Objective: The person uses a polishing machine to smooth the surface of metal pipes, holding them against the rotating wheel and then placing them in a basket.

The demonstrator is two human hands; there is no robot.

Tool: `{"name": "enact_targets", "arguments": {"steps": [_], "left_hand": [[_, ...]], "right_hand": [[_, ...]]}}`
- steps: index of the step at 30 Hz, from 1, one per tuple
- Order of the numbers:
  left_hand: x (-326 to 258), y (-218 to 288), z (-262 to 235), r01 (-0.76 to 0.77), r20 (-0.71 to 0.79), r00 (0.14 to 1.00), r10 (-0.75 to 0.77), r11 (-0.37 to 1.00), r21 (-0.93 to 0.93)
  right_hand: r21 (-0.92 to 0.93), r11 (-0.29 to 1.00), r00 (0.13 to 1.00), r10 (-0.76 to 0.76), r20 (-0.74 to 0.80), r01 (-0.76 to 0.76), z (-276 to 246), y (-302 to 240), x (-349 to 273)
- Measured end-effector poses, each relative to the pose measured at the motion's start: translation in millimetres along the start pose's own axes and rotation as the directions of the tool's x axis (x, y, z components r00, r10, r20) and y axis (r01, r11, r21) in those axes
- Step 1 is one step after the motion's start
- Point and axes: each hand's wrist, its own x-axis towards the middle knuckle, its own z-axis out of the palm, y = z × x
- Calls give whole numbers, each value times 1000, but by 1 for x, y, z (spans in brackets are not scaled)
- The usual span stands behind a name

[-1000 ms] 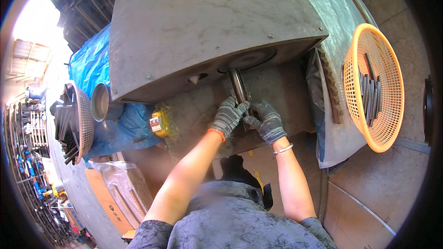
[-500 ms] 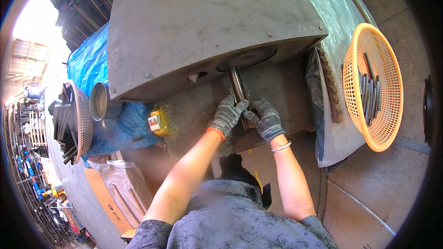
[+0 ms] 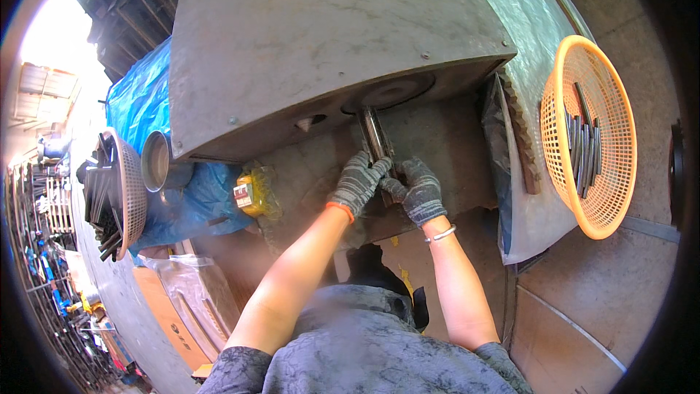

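Note:
A shiny metal bar [image 3: 374, 133] juts toward me from a dark round plate [image 3: 399, 90] in the front of a grey metal machine housing [image 3: 321, 36]. My left hand [image 3: 357, 181], in a grey striped knit glove, is closed on the left side of the bar near its near end. Opposite it, my right hand [image 3: 420, 192], gloved alike, has its fingers bent in and its thumb against the bar's near end. The gloves partly cover that end, so any small piece between the fingers is hidden.
An orange plastic basket [image 3: 627, 168] with several dark tubes [image 3: 585, 147] stands at the right. To the left are a pale basket [image 3: 133, 193] of black pieces, a metal pot [image 3: 162, 160] and a yellow switch box [image 3: 252, 195]. A toothed metal strip [image 3: 521, 138] borders the work area.
My right hand has shifted very slightly at the bar's near end. My left hand stays in place on the bar, and the surroundings look the same.

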Motion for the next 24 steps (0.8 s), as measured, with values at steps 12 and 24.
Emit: {"name": "enact_targets", "arguments": {"steps": [12, 24], "left_hand": [[7, -17, -2, 24, -29, 999, -20, 989, 144], [16, -50, -5, -426, -84, 837, 540, 741, 518]], "right_hand": [[48, 996, 996, 73, 56, -76, -6, -7, 1], [33, 997, 997, 64, 41, -66, 5, 2, 0]]}}
